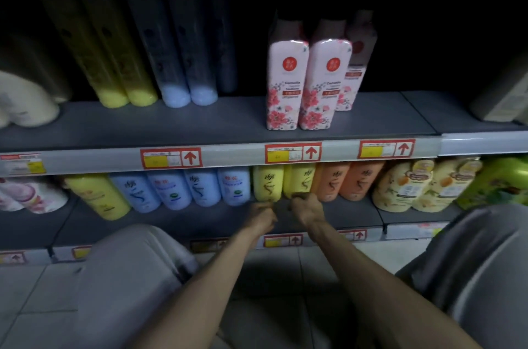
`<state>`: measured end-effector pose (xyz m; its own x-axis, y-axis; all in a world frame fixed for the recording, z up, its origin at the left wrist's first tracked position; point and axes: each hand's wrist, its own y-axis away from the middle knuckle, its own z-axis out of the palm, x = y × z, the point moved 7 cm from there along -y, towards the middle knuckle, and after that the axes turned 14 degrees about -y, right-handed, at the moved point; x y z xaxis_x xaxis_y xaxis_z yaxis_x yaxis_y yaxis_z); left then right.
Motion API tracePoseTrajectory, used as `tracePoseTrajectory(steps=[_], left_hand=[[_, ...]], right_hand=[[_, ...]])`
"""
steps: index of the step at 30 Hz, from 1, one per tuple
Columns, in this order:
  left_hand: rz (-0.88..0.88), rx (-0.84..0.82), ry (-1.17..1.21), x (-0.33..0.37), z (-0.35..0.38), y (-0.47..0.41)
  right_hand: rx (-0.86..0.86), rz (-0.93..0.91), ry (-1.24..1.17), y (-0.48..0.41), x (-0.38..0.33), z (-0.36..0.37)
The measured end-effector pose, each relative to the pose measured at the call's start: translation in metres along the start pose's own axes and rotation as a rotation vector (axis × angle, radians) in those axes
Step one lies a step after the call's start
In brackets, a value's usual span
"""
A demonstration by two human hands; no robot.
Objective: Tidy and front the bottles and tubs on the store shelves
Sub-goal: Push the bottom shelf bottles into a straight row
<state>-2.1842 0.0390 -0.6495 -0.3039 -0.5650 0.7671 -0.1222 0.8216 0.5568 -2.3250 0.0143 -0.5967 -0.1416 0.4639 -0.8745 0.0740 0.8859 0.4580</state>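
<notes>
The lower shelf carries a row of bottles set back from its front edge; mid-row, the left yellow bottle stands just beside the right yellow bottle; the right hand grips the right yellow bottle's foot; the left hand curls at the left yellow bottle's foot, grip unclear.

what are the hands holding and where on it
The left hand grips the left yellow bottle at its bottom edge; the right hand grips the right yellow bottle at its bottom edge.
</notes>
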Motion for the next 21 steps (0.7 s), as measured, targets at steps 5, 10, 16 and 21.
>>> tracePoseTrajectory(steps=[5, 10, 16, 21], left_hand=[[0.179, -0.142, -0.053, 0.055, 0.055, -0.001], [0.23, -0.165, -0.152, 0.079, 0.101, -0.016], [0.221, -0.044, -0.022, 0.103, 0.11, 0.006], [0.164, 0.044, -0.007, 0.098, 0.118, 0.002]], right_hand=[[0.215, 0.083, -0.1, -0.028, 0.013, -0.076], [0.232, 0.044, -0.126, -0.047, 0.022, -0.097], [0.137, 0.025, -0.12, -0.055, 0.019, -0.097], [0.259, 0.015, -0.237, -0.051, 0.026, -0.115]])
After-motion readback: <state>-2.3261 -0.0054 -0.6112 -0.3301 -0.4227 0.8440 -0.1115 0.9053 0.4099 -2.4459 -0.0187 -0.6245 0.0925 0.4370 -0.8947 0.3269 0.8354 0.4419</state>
